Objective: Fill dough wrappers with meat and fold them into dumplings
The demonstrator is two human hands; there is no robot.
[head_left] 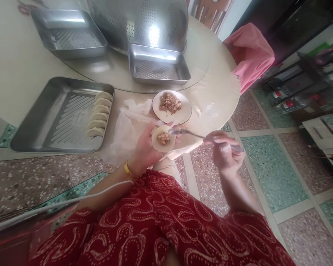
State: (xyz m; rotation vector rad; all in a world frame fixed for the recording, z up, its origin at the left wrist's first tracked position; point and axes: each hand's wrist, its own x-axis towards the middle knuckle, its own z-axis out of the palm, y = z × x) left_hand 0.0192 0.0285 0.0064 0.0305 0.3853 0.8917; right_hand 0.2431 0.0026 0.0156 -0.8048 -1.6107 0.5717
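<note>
A round dumpling wrapper point(157, 142) rests across the fingers of my left hand point(143, 153), which cups it from below. On it sits a small heap of minced filling point(164, 138). My right hand point(226, 151) is closed around the handle of a spoon point(187, 132), whose bowl reaches the wrapper's upper right edge. Whether the bowl touches the wrapper, I cannot tell. Just beyond my left hand, a white plate point(183, 114) with a dark rim bears more minced filling point(170, 103). Several folded dumplings point(100, 109) stand in a row along the right side of a large metal tray point(55, 144).
Two smaller metal pans point(84, 53) point(161, 79) and a large perforated metal colander point(141, 22) stand farther back on the round table point(224, 88). Crumpled white wrapping point(123, 129) lies between tray and plate. A pink cloth point(251, 51) hangs over something at the right.
</note>
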